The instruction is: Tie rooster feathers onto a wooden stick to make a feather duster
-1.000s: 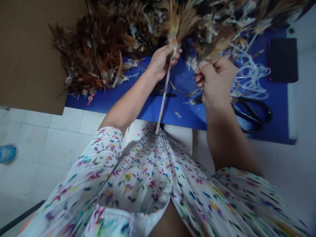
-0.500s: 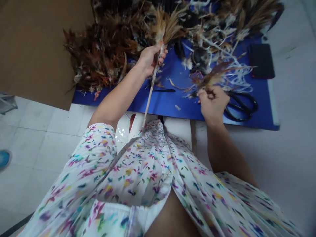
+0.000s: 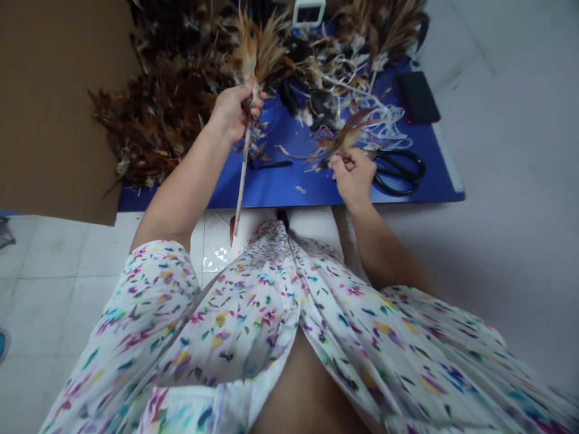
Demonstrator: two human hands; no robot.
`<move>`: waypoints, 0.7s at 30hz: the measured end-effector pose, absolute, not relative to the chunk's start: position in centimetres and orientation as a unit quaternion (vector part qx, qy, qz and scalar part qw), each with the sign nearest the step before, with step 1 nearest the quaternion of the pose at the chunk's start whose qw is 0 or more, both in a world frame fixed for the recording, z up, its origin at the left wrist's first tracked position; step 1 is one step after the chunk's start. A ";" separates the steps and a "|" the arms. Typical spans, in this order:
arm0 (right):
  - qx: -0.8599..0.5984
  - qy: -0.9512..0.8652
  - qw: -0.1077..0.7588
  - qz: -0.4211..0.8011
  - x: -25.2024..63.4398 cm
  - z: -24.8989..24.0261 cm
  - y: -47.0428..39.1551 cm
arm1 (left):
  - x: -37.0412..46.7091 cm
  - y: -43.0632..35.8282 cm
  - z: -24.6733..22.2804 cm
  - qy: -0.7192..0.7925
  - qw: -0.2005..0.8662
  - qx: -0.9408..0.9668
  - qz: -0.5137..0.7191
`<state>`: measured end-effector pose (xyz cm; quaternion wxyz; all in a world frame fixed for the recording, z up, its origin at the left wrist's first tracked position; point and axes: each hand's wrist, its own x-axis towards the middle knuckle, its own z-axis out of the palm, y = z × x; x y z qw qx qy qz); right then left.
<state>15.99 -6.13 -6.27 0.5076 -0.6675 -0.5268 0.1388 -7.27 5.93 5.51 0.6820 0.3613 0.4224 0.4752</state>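
Note:
My left hand [image 3: 235, 113] is closed round a thin pale stick [image 3: 243, 175]. Tan feathers [image 3: 246, 57] fan out from the stick's upper end, and its lower end hangs past the table's front edge. My right hand [image 3: 355, 175] pinches a small tuft of brown feathers [image 3: 346, 137] low over the blue table [image 3: 294, 196]. Just right of that hand lie black-handled scissors [image 3: 400, 175]. A dark feather [image 3: 274, 164] rests on the table between my hands.
A heap of brown feathers [image 3: 158, 120] covers the left side, beside a cardboard sheet [image 3: 58, 108]. White string [image 3: 384, 123] lies tangled behind the scissors. A black phone-like object [image 3: 417, 97] and a white device [image 3: 308, 13] are further back.
The whole view has shifted, so table and hands appear further left. Both hands keep their hold, with little visible movement relative to the table.

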 end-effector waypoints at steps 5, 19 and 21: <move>-0.645 -0.514 0.537 0.174 15.9 -6.2 -6.1 | -7.1 5.7 5.6 0.428 0.681 0.363 0.471; -0.532 -0.358 0.656 0.397 15.2 -3.7 -5.7 | -6.5 7.5 3.5 0.402 0.713 0.319 0.477; -0.516 -0.332 0.665 0.426 15.2 -2.8 -5.1 | -5.8 8.0 3.4 0.397 0.721 0.316 0.472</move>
